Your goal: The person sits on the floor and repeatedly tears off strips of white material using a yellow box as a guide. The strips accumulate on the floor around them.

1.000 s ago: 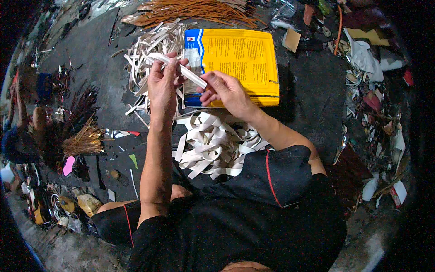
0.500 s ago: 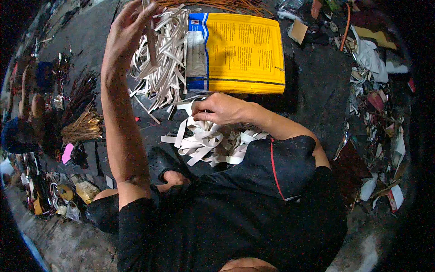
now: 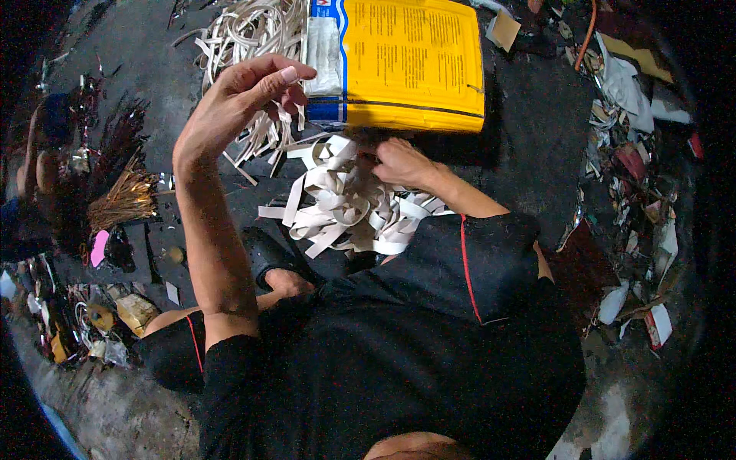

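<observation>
My left hand (image 3: 249, 100) is raised over the pile of long off-white strips (image 3: 264, 31), beside the blue end of a yellow and blue printed package (image 3: 414, 65). Its fingers are loosely bent and apart, with nothing visible in them. Just off the package's near edge, my right hand (image 3: 404, 165) is closed, its fingertips in shadow, so what it may hold is hidden. A second heap of wider, curled white strips (image 3: 337, 195) lies below and left of that hand, in front of my knees.
A bundle of thin brown sticks (image 3: 123, 199) and a pink piece (image 3: 100, 248) lie at left. Mixed scraps (image 3: 632, 169) cover the right side, with a tan square (image 3: 503, 31) at the back. Another person's limbs (image 3: 42, 153) show at the far left.
My left hand has come down and nearer from the far pile, and the strip seen in it is gone. The right hand has shifted right, toward the package's near edge. The view has tilted slightly.
</observation>
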Demonstrator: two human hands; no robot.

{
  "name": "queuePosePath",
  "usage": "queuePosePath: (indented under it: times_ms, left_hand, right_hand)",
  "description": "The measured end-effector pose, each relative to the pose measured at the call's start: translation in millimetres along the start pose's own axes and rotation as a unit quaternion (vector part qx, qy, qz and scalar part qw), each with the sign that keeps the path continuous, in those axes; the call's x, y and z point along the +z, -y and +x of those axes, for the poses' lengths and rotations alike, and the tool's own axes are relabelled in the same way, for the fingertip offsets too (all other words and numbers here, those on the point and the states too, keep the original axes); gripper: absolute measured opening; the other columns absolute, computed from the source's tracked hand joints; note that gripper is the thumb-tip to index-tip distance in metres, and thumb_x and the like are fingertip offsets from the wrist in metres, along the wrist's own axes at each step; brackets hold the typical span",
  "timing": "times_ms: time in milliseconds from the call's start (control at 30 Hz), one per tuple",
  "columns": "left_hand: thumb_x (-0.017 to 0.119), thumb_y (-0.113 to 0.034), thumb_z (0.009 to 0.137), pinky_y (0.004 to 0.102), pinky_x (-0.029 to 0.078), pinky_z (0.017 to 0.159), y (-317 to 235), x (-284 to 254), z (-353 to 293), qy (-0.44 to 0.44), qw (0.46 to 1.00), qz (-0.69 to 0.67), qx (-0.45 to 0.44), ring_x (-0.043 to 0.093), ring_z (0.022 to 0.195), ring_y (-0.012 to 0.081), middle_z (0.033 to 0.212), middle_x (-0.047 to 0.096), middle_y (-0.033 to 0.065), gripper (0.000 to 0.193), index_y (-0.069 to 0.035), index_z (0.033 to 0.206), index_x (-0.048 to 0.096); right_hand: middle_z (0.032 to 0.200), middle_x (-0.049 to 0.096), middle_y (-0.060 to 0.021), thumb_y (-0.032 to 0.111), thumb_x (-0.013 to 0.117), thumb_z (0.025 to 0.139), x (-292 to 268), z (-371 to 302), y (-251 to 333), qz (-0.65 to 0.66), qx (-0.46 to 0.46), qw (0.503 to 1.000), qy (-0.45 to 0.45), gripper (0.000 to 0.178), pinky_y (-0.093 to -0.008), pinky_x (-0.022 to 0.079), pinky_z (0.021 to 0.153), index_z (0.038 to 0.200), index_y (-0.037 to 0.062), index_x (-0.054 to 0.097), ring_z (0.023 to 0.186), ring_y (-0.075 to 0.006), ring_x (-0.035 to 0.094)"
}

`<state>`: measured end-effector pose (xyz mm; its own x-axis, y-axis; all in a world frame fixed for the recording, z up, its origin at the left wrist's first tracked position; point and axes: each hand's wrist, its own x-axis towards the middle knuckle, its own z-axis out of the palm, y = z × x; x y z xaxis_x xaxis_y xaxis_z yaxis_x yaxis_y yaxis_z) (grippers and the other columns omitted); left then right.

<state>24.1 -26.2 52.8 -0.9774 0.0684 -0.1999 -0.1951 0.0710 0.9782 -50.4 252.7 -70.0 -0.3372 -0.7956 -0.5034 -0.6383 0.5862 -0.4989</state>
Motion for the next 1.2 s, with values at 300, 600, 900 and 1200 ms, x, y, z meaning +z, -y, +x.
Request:
queuePosePath:
  times_ms: [300,600,900,1200]
  left_hand:
    - [0.055,-0.034,0.097,0.019,0.043,0.055,-15.0,18.0,-1.1,0.132,0.991,-0.023,-0.01,0.063,0.072,0.0064,0.078,0.066,0.0015,0.031,-0.004,0.104,0.063]
    - [0.055,-0.034,0.097,0.0195,0.041,0.056,-7.6,30.8,7.4,0.15,0.989,0.008,-0.017,0.06,0.068,0.0047,0.076,0.065,-0.0012,0.029,-0.006,0.096,0.062]
    - [0.061,-0.011,0.09,0.027,0.05,0.074,12.1,55.1,12.1,0.244,0.969,0.041,0.018,0.06,0.082,0.0122,0.088,0.066,0.004,0.02,-0.002,0.108,0.062]
    - [0.069,-0.034,0.08,0.0424,0.048,0.079,56.5,110.3,19.0,0.259,0.927,0.238,0.127,0.062,0.088,0.0349,0.094,0.064,0.0181,0.043,-0.007,0.112,0.059]
  right_hand:
    - [0.104,0.064,-0.0207,0.043,0.054,0.091,47.6,-34.6,-4.3,0.034,-0.121,0.98,0.156,0.044,-0.0471,0.05,0.081,0.118,0.009,0.058,0.097,-0.0394,0.062]
    - [0.095,0.066,-0.0216,0.036,0.057,0.089,47.7,-46.6,-27.3,-0.032,-0.069,0.989,0.124,0.037,-0.049,0.05,0.078,0.114,0.0091,0.06,0.091,-0.0407,0.063]
    - [0.085,0.064,-0.013,0.025,0.069,0.084,-35.5,-60.1,1.9,0.125,-0.183,0.975,0.003,0.02,-0.0398,0.047,0.076,0.089,0.0048,0.068,0.086,-0.0305,0.063]
    - [0.082,0.06,-0.0065,0.013,0.071,0.083,-81.8,-71.2,19.1,0.252,-0.241,0.937,-0.005,0.013,-0.0303,0.046,0.074,0.085,0.0016,0.066,0.08,-0.0187,0.058]
